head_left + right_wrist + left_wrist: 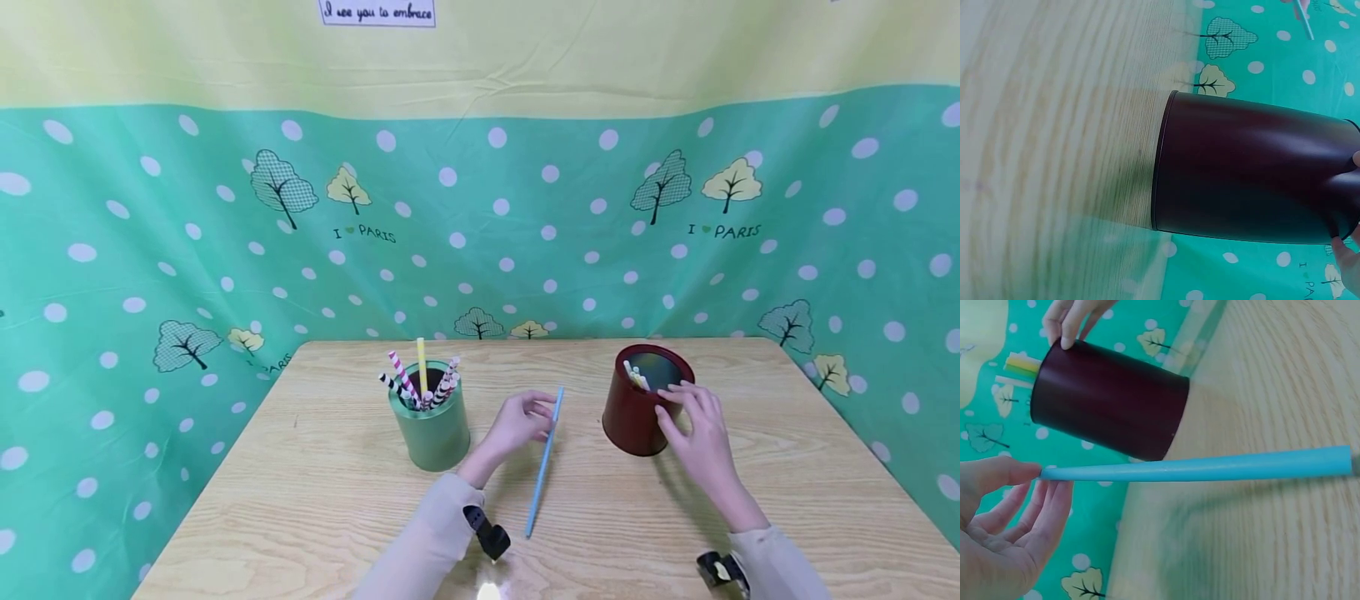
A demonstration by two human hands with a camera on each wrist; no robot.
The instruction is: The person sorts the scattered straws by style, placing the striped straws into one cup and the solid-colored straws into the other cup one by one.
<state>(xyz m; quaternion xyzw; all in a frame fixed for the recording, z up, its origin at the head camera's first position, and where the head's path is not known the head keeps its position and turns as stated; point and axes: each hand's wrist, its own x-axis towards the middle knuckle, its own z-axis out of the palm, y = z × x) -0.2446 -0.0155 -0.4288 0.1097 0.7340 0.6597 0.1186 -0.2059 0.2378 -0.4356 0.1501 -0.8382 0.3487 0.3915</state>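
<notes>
My left hand (521, 419) pinches a plain blue straw (543, 475) near its upper end, between thumb and fingertips. The straw slants down toward the front of the table, and the left wrist view shows it at full length (1210, 467). To its right, a dark red cylindrical container (633, 412) stands upright on the table with several pale and yellow straws (636, 377) leaning inside. My right hand (701, 429) grips this container by its rim, with the thumb on the near side. In the right wrist view only fingertips (1349, 259) show at the container's top.
A green cylindrical container (432, 437) on the left holds several striped straws (405, 379) and a tall yellow straw (422, 367). Both containers stand on a wooden table (300, 500). Behind it hangs a green dotted cloth (525, 258).
</notes>
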